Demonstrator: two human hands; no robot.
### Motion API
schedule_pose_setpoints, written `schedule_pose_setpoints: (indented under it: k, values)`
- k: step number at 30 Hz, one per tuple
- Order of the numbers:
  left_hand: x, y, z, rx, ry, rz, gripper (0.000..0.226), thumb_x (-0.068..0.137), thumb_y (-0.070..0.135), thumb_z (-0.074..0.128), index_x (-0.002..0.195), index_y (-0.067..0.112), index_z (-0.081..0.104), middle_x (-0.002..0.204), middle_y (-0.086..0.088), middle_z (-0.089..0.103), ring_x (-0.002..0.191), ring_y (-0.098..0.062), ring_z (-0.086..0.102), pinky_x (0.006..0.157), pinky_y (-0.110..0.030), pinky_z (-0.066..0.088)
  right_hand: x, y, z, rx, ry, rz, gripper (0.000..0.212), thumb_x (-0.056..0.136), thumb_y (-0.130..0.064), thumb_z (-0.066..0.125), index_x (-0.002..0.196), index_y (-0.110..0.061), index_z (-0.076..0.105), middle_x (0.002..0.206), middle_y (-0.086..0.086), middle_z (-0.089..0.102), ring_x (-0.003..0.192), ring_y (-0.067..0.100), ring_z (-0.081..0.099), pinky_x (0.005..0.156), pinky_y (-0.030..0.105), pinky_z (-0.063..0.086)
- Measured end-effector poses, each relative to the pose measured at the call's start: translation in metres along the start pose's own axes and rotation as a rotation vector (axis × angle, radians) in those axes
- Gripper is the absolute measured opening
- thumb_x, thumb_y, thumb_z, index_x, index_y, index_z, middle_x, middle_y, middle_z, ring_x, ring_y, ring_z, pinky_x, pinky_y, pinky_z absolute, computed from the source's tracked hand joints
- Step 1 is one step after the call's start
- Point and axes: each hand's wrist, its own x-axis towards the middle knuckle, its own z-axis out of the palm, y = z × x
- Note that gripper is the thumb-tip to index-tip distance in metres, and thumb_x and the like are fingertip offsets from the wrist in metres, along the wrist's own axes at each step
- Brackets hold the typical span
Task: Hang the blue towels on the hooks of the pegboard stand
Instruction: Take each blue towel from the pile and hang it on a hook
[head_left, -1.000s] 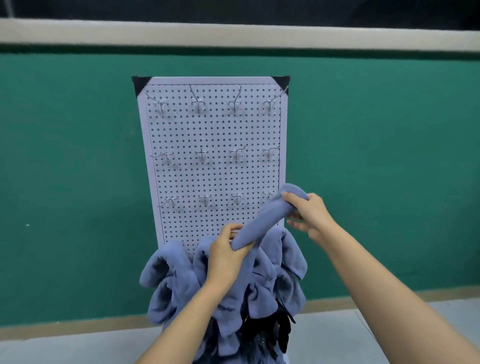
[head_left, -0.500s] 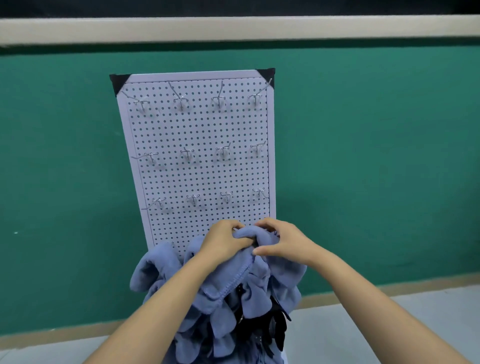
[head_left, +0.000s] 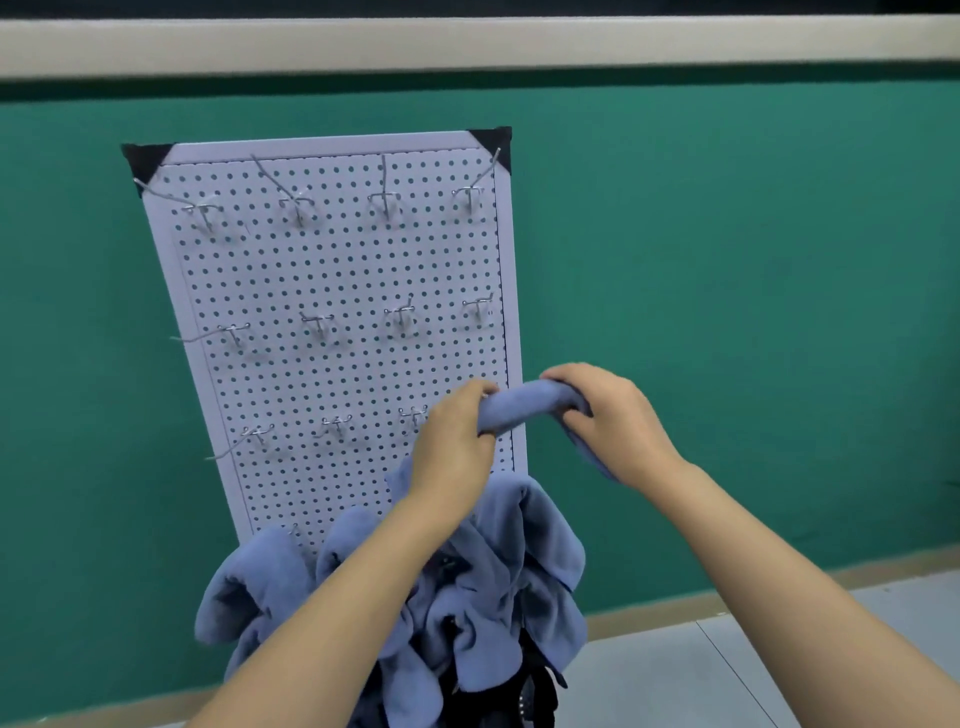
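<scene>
Both hands have risen from the pile, left hand (head_left: 451, 447) and right hand (head_left: 613, 421) gripping a stretched blue towel (head_left: 522, 408)

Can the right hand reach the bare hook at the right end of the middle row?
Probably yes. That hook is bare and sits just above and left of the right hand, with nothing between them. The hand does grip a rolled blue towel, shared with the left hand.
</scene>
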Motion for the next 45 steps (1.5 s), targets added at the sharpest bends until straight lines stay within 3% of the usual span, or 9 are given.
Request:
schedule_pose_setpoints:
  k: [7, 11, 15, 19, 27, 33, 36, 42, 45]
  values:
    - [0.033, -0.003, 0.025, -0.123, 0.041, -0.182, 0.044, 0.081, -0.014, 0.039, 0.115, 0.009, 0.053, 0.096, -0.006, 0.058, 0.074, -0.017, 0.049, 0.055, -0.014, 0.036, 0.034, 0.007, 0.033, 0.000, 0.022, 0.088, 0.035, 0.084, -0.006, 0.053, 0.115, -0.021, 0.060, 0.107, -0.001, 0.066, 0.097, 0.022, 0.057, 0.080, 0.037, 0.048]
    - [0.033, -0.007, 0.028, -0.226, 0.125, -0.187, 0.041, 0.080, -0.012, 0.041, 0.108, 0.012, 0.058, 0.095, -0.001, 0.062, 0.081, -0.016, 0.053, 0.062, -0.015, 0.038, 0.039, 0.004, 0.044, 0.104, 0.111, 0.091, 0.036, 0.081, -0.006, 0.053, 0.112, -0.021, 0.062, 0.105, -0.004, 0.067, 0.094, 0.019, 0.059, 0.079, 0.035, 0.050]
    - [0.043, -0.014, 0.007, -0.189, -0.070, -0.163, 0.029, 0.081, 0.006, 0.069, 0.109, 0.012, 0.064, 0.094, 0.001, 0.066, 0.086, -0.015, 0.059, 0.065, -0.009, 0.037, 0.043, 0.010, 0.034, 0.134, 0.138, 0.054, 0.035, 0.077, -0.011, 0.057, 0.107, -0.028, 0.064, 0.100, -0.012, 0.069, 0.091, 0.015, 0.061, 0.080, 0.037, 0.051]
    - [0.054, -0.009, -0.013, -0.053, -0.235, -0.127, 0.028, 0.069, 0.019, 0.083, 0.092, 0.013, 0.068, 0.077, 0.003, 0.062, 0.073, -0.013, 0.053, 0.065, -0.023, 0.039, 0.045, 0.013, 0.033, 0.172, 0.143, 0.047, 0.034, 0.073, -0.019, 0.054, 0.104, -0.031, 0.063, 0.094, -0.015, 0.069, 0.088, 0.015, 0.062, 0.080, 0.040, 0.052]
    - [0.061, -0.004, -0.013, 0.003, 0.105, -0.047, 0.031, 0.074, -0.002, 0.059, 0.099, 0.016, 0.063, 0.090, 0.004, 0.064, 0.085, -0.018, 0.057, 0.073, -0.029, 0.047, 0.055, 0.003, 0.031, 0.238, 0.243, -0.018, 0.036, 0.073, -0.012, 0.055, 0.105, -0.027, 0.064, 0.098, -0.012, 0.069, 0.091, 0.016, 0.062, 0.080, 0.040, 0.052]
    - [0.036, -0.036, 0.047, 0.042, 0.043, -0.096, 0.045, 0.082, -0.007, 0.045, 0.122, 0.013, 0.051, 0.117, -0.005, 0.057, 0.096, -0.025, 0.055, 0.083, -0.042, 0.046, 0.040, 0.024, 0.066, 0.166, 0.029, 0.183, 0.038, 0.076, 0.000, 0.055, 0.110, -0.017, 0.061, 0.105, 0.001, 0.067, 0.095, 0.023, 0.060, 0.082, 0.036, 0.050]
    - [0.017, -0.058, 0.066, -0.109, 0.019, -0.239, 0.042, 0.084, 0.000, 0.054, 0.122, 0.016, 0.049, 0.110, -0.003, 0.061, 0.095, -0.023, 0.057, 0.082, -0.039, 0.048, 0.022, 0.035, 0.083, 0.155, -0.137, 0.219, 0.039, 0.076, -0.001, 0.057, 0.112, -0.018, 0.059, 0.105, 0.002, 0.064, 0.096, 0.024, 0.058, 0.084, 0.039, 0.049]
    - [0.008, -0.067, 0.072, -0.148, 0.123, -0.326, 0.017, 0.085, -0.001, 0.053, 0.094, 0.013, 0.052, 0.079, 0.002, 0.057, 0.071, -0.022, 0.052, 0.057, -0.027, 0.040, 0.016, 0.038, 0.087, 0.173, -0.015, 0.292, 0.035, 0.075, 0.004, 0.050, 0.102, -0.016, 0.059, 0.095, 0.001, 0.064, 0.087, 0.025, 0.056, 0.074, 0.037, 0.049]
    - [0.003, -0.068, 0.077, -0.145, -0.037, -0.375, 0.030, 0.084, 0.003, 0.058, 0.111, 0.014, 0.047, 0.095, -0.004, 0.062, 0.084, -0.026, 0.059, 0.071, -0.037, 0.050, 0.008, 0.039, 0.094, 0.160, -0.186, 0.354, 0.020, 0.077, 0.000, 0.052, 0.093, -0.013, 0.055, 0.089, 0.005, 0.062, 0.086, 0.032, 0.058, 0.074, 0.040, 0.049]
